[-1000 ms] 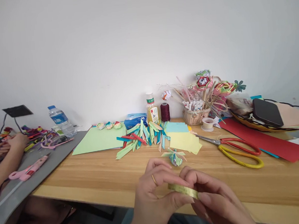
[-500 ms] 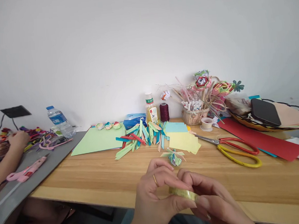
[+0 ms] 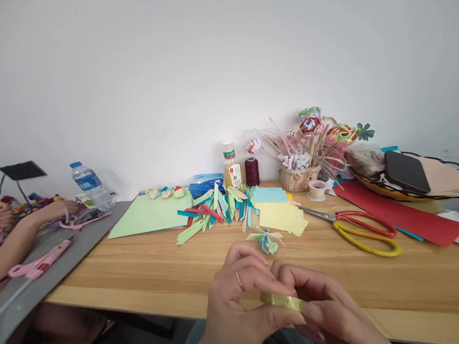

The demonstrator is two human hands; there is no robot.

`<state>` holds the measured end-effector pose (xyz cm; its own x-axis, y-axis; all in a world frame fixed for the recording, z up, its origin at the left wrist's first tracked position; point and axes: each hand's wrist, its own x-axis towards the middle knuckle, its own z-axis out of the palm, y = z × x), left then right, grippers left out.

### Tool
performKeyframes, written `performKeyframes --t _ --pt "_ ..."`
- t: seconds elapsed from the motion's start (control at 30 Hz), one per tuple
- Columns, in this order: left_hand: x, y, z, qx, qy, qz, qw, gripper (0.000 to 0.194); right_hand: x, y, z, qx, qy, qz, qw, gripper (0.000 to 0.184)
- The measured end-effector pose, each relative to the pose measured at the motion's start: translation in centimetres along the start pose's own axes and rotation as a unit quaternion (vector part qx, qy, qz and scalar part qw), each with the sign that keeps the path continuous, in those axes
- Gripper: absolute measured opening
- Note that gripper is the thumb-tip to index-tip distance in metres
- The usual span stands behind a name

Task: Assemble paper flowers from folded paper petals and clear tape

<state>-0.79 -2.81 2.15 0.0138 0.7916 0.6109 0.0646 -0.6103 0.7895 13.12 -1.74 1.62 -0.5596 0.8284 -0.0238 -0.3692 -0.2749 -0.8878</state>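
Observation:
My left hand (image 3: 241,305), with a ring on one finger, grips a roll of clear yellowish tape (image 3: 283,300) between thumb and fingers. From the other side my right hand (image 3: 325,303) pinches the same roll, its thumb pressed at the roll's right end. Both hands are over the table's front edge. Just beyond them lies a small folded paper flower (image 3: 268,241) in blue, green and peach. Behind it are yellow paper sheets (image 3: 281,217) and a heap of folded paper strips (image 3: 216,208).
Red-and-yellow-handled scissors (image 3: 365,232) lie to the right, near red paper (image 3: 410,212). At the back stand a basket of paper flowers (image 3: 300,179), a maroon thread spool (image 3: 252,172) and a glue bottle (image 3: 232,169). On the left, another person's hand (image 3: 58,209) is beside a water bottle (image 3: 90,185).
My hands keep hold of the tape roll, which has turned slightly between my fingers. At the left, the other person's hand has reached rightward toward the water bottle.

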Motion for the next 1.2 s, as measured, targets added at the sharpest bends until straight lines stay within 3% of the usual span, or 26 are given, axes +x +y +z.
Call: performKeyframes --t 0.17,0.43,0.67,0.83,1.0,1.2 --pt "0.1 0.2 0.0 0.013 0.008 0.009 1.0 0.015 0.0 0.0 0.0 -0.013 -0.001 0.009 1.0 0.021" --pt "0.3 0.4 -0.1 0.091 0.002 0.093 0.991 0.013 0.1 0.3 0.1 -0.034 0.02 -0.015 0.999 0.026" --pt "0.3 0.2 -0.6 0.069 0.015 0.05 0.996 0.016 0.4 0.2 -0.7 -0.02 -0.039 0.001 0.999 0.032" --pt "0.1 0.1 -0.7 0.044 -0.003 0.036 0.998 0.014 0.0 0.1 -0.7 -0.051 -0.04 0.02 0.998 0.024" --pt "0.1 0.1 -1.3 0.032 -0.058 0.031 0.997 0.014 0.0 -0.3 -0.7 -0.134 -0.018 -0.05 0.99 0.016" --pt "0.0 -0.1 -1.5 0.012 -0.044 0.022 0.999 0.016 0.0 -0.7 -1.6 -0.211 -0.059 -0.07 0.973 0.007"
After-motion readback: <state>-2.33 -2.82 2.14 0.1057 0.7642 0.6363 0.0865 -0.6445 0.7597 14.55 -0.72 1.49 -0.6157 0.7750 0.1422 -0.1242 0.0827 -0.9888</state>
